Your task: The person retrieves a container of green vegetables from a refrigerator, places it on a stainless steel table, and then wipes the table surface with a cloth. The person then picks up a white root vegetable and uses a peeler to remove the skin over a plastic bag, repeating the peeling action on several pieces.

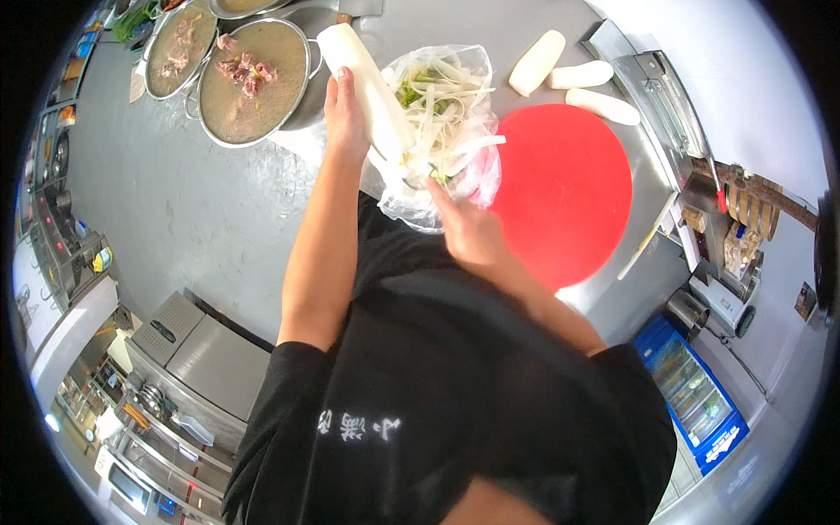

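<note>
My left hand (346,118) holds a large white daikon radish (367,92), tilted over a clear plastic bag. Near the radish's lower end is my right hand (469,226), blurred, its index finger extended along a small tool that is mostly hidden, perhaps a peeler. Long pale peelings (436,105) and some green leafy bits fill the open plastic bag (482,62). Right of the bag lies a round red cutting board (564,197). Several peeled white radish pieces (538,62) rest on the metal table beyond the board.
Two wide metal pots of cloudy liquid with meat pieces (252,79) stand at the upper left of the steel table (177,197). A cleaver (361,6) lies at the top edge. Metal equipment (669,105) borders the right side; a blue glass-door fridge (689,394) stands lower right.
</note>
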A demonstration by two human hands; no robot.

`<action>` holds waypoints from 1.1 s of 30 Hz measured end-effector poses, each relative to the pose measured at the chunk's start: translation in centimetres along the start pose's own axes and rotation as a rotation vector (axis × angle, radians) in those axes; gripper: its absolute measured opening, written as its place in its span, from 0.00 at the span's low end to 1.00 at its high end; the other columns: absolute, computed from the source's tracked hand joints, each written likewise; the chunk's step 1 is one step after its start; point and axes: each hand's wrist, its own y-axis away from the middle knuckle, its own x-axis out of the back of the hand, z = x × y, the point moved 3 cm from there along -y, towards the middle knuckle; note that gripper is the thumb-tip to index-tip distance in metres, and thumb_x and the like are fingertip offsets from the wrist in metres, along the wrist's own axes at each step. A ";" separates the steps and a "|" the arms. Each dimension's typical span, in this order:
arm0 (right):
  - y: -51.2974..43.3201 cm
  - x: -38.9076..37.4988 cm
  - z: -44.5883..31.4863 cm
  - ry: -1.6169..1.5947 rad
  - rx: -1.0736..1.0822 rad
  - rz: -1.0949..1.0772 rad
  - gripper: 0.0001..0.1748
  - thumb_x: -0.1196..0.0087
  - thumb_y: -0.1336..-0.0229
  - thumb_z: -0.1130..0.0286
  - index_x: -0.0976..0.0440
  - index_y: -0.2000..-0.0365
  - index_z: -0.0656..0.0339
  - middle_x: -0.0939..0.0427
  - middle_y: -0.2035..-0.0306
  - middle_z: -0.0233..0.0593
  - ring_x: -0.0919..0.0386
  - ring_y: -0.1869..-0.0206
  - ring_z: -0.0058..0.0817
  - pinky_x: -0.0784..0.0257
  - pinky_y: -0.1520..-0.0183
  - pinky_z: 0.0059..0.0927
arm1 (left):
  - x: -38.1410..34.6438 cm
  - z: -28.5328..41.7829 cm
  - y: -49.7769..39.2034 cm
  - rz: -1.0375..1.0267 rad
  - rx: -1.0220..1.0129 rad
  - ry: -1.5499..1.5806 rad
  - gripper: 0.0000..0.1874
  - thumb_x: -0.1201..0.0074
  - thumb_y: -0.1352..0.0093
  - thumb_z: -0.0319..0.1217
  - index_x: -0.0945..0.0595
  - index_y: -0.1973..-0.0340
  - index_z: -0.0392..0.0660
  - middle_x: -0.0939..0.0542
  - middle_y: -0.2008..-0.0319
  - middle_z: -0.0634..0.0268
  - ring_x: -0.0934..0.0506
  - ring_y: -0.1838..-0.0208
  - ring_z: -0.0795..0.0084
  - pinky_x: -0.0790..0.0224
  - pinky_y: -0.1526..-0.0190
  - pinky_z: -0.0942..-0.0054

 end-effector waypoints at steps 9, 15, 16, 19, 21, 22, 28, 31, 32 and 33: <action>-13.0 5.2 0.4 -0.560 0.070 0.336 0.28 0.49 0.25 0.70 0.32 0.28 0.53 0.15 0.59 0.60 0.16 0.60 0.58 0.22 0.57 0.51 | -0.2 -0.2 3.2 -0.285 0.230 0.149 0.33 0.48 0.18 0.53 0.27 0.32 0.38 0.16 0.44 0.50 0.14 0.47 0.57 0.17 0.46 0.55; -4.5 0.5 -0.4 -0.352 -0.030 0.108 0.33 0.48 0.26 0.69 0.37 0.24 0.45 0.18 0.66 0.60 0.17 0.63 0.59 0.24 0.61 0.54 | 1.1 -0.3 2.2 -0.118 0.107 0.074 0.32 0.50 0.18 0.52 0.27 0.32 0.35 0.16 0.44 0.49 0.15 0.46 0.56 0.18 0.43 0.56; -2.2 -0.4 -0.3 -0.346 -0.074 0.016 0.33 0.48 0.26 0.70 0.35 0.24 0.45 0.17 0.65 0.60 0.17 0.64 0.58 0.23 0.62 0.53 | 1.4 -0.3 1.9 -0.109 0.104 0.043 0.34 0.52 0.18 0.54 0.28 0.32 0.35 0.16 0.44 0.49 0.15 0.46 0.56 0.18 0.44 0.56; 1.3 -0.9 0.3 -0.382 -0.041 -0.049 0.30 0.48 0.25 0.71 0.33 0.26 0.47 0.15 0.57 0.61 0.14 0.60 0.56 0.21 0.58 0.48 | 1.7 -0.4 1.2 -0.180 0.220 0.264 0.39 0.58 0.18 0.61 0.28 0.31 0.36 0.16 0.43 0.48 0.15 0.47 0.54 0.17 0.45 0.55; -0.4 0.8 0.9 -0.499 -0.110 0.085 0.29 0.49 0.24 0.72 0.32 0.27 0.48 0.15 0.52 0.62 0.13 0.56 0.55 0.20 0.55 0.46 | 1.5 -0.1 1.5 -0.255 0.264 0.368 0.43 0.62 0.19 0.65 0.29 0.30 0.36 0.17 0.43 0.48 0.15 0.47 0.53 0.18 0.45 0.55; -2.4 2.1 1.0 -0.499 -0.016 0.190 0.32 0.49 0.26 0.72 0.36 0.25 0.49 0.16 0.63 0.61 0.15 0.62 0.56 0.23 0.60 0.53 | 1.3 0.1 1.9 -0.288 0.272 0.337 0.45 0.65 0.20 0.67 0.29 0.30 0.37 0.17 0.42 0.48 0.15 0.48 0.53 0.18 0.45 0.55; -14.9 6.6 -1.2 -0.398 0.032 0.327 0.27 0.50 0.24 0.68 0.32 0.28 0.52 0.16 0.62 0.60 0.16 0.61 0.58 0.22 0.58 0.54 | -0.5 0.6 4.7 -0.218 0.250 0.037 0.37 0.58 0.17 0.59 0.24 0.36 0.35 0.14 0.51 0.51 0.15 0.50 0.60 0.18 0.46 0.60; -12.9 4.8 -1.6 -0.273 -0.027 0.220 0.29 0.50 0.24 0.68 0.34 0.27 0.51 0.15 0.62 0.60 0.15 0.60 0.57 0.22 0.57 0.54 | -1.0 0.6 4.2 -0.083 0.187 0.030 0.35 0.55 0.16 0.56 0.25 0.33 0.34 0.16 0.46 0.53 0.16 0.48 0.64 0.20 0.45 0.63; -10.4 3.5 -1.5 -0.253 -0.028 0.189 0.29 0.50 0.25 0.68 0.34 0.26 0.50 0.16 0.63 0.60 0.15 0.60 0.57 0.23 0.57 0.54 | -1.3 0.7 3.8 -0.121 0.144 0.101 0.34 0.53 0.16 0.54 0.27 0.31 0.33 0.17 0.43 0.54 0.17 0.45 0.65 0.21 0.43 0.65; -7.6 2.4 -1.3 -0.272 0.009 0.169 0.31 0.49 0.26 0.70 0.35 0.25 0.51 0.16 0.63 0.59 0.15 0.60 0.56 0.23 0.58 0.54 | -1.2 0.7 3.2 -0.084 0.118 0.067 0.34 0.53 0.16 0.53 0.27 0.31 0.33 0.17 0.43 0.54 0.17 0.45 0.65 0.21 0.43 0.65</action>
